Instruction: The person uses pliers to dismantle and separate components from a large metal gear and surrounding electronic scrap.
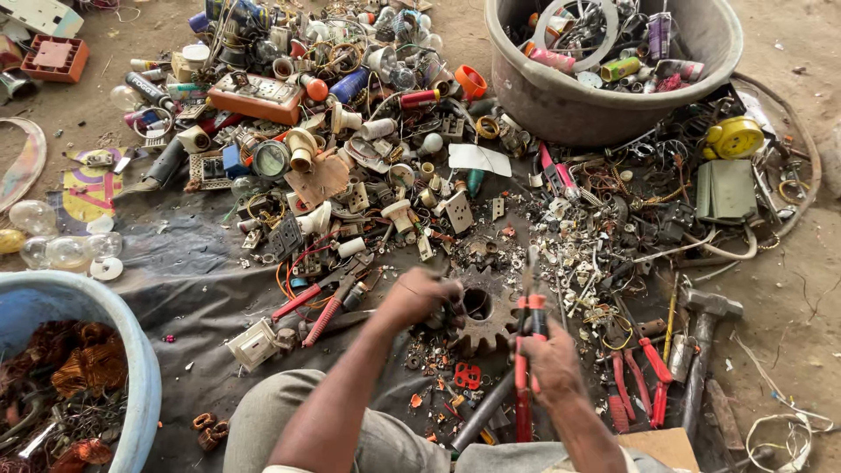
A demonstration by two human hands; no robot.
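Left hand: the left hand [419, 298] is curled tight over a small piece of scrap beside the gear; what it grips is hidden by the fingers, so I cannot tell its kind.
Right hand: the right hand [550, 359] is wrapped around the grips of red-handled pliers [528, 350], whose nose points up and away from the person, toward the left hand's piece.
Gear: a rusty toothed gear wheel [484, 308] lies flat on the dark ground sheet [188, 271], between the two hands, touching or just under the left fingers.
Step in hand: by the look of it, the small piece is steadied at the gear while the pliers come in to bite or pull at it.
Next move calls for: a firm hold from the left hand and the plier nose set squarely on the piece, not on the fingers.
Spare tools: two more red-handled pliers [320, 302] lie to the left, a hammer [703, 337] to the right.
Around: a heap of sockets, bulbs and wire ahead; a grey tub [561, 109] of scrap beyond; a blue tub [144, 368] holding copper coils [83, 359] at the left.
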